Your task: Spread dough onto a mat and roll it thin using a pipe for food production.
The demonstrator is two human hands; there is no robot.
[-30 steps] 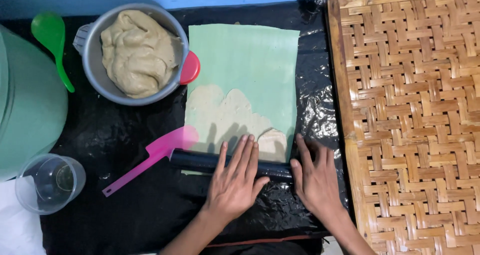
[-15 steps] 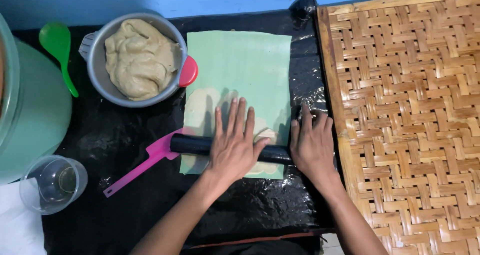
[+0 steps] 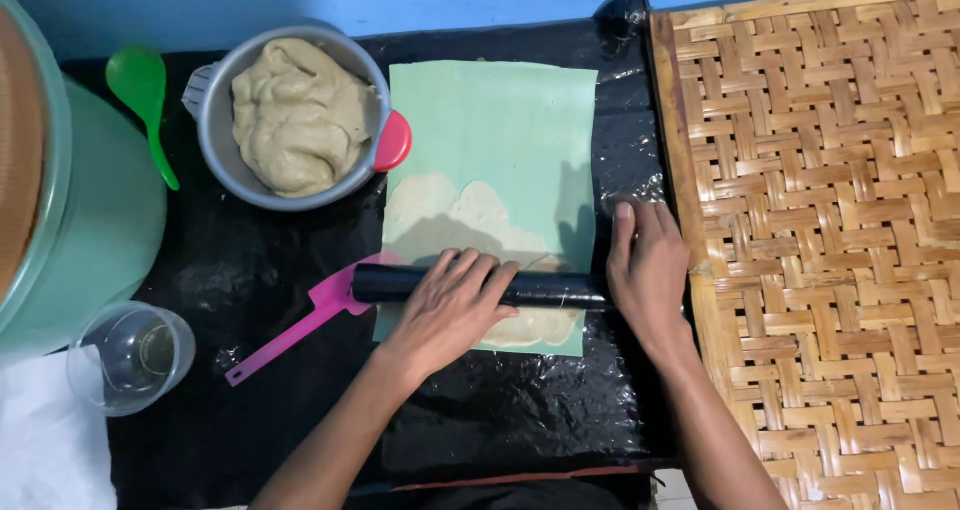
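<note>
Black roller (image 3: 480, 286) lies mid-frame across the green sheet (image 3: 500, 130), back near its lower edge after riding higher half a second ago. Left hand (image 3: 450, 305) and right hand (image 3: 648, 268) press flat, fingers extended, gripping nothing. Dough (image 3: 470, 215) shows flattened above it, so the spreading goes on.
</note>
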